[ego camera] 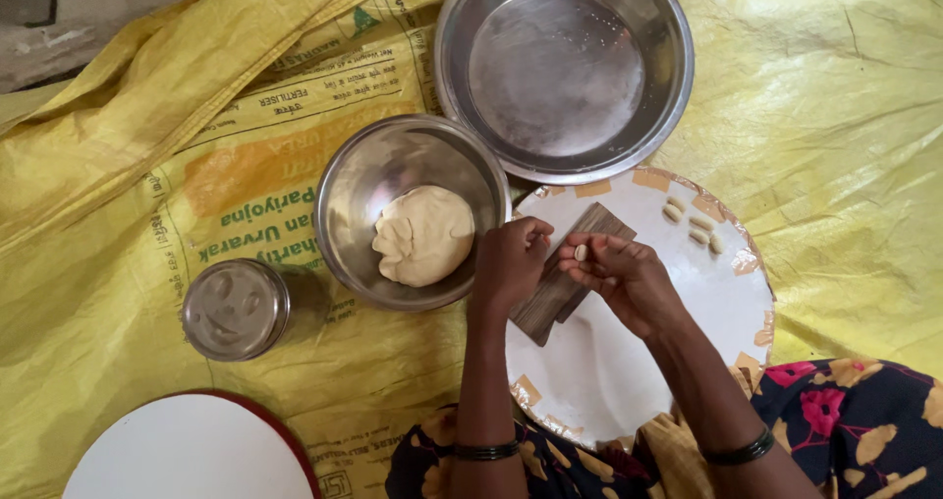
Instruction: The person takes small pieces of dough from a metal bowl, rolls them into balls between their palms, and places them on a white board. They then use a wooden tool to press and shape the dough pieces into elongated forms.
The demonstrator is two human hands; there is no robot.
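Note:
My left hand (511, 263) grips a small ribbed wooden board (550, 298) tilted over a round white plate (609, 371). My right hand (624, 275) holds a small piece of dough (581, 252) at its fingertips, against the top of the board. Several shaped dough pieces (693, 225) lie at the plate's far right rim. A lump of pale dough (424, 235) rests in a steel bowl (354, 194) just left of my left hand.
A large steel basin (565, 67) holding nothing stands beyond the plate. A lidded steel jar (236, 308) sits left of the bowl. A white round board with a red rim (192, 450) lies at the lower left. Everything rests on yellow woven sacking (835, 145).

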